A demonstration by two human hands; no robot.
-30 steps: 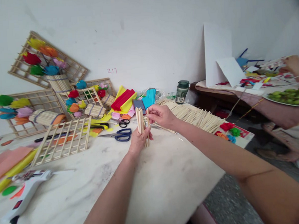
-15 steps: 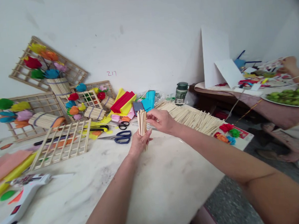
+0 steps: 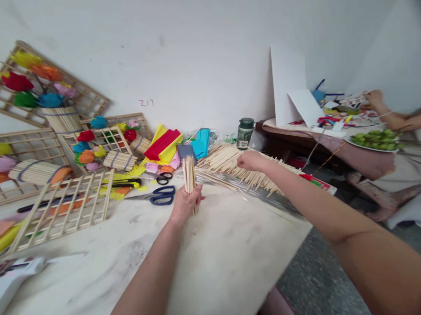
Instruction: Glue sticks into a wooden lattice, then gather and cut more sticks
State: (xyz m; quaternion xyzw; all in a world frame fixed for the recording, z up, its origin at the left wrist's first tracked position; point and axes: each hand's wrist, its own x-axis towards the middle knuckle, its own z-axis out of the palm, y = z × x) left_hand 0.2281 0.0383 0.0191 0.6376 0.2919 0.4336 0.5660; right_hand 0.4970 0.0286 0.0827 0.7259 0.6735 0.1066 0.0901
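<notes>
My left hand (image 3: 185, 202) is wrapped round an upright bundle of thin wooden sticks (image 3: 189, 175) over the marble-patterned table (image 3: 216, 252). To the right, my right hand (image 3: 251, 161) is above a wide pile of loose sticks (image 3: 221, 158), its fingers bent together; whether it pinches a stick is too small to tell. Blue-handled scissors (image 3: 162, 195) lie left of my left hand, with black-handled scissors (image 3: 164, 178) behind them.
Stick lattices (image 3: 66, 209) with paper flowers stand at the left. A glue gun (image 3: 14, 283) lies front left. A green bottle (image 3: 245, 132) stands behind the pile. At a second table, a person's hand (image 3: 374, 100) is near a plate of green fruit (image 3: 373, 140).
My right hand has left the bundle and moved right, over the stick pile. My left hand still holds the bundle. The view has shifted to the right.
</notes>
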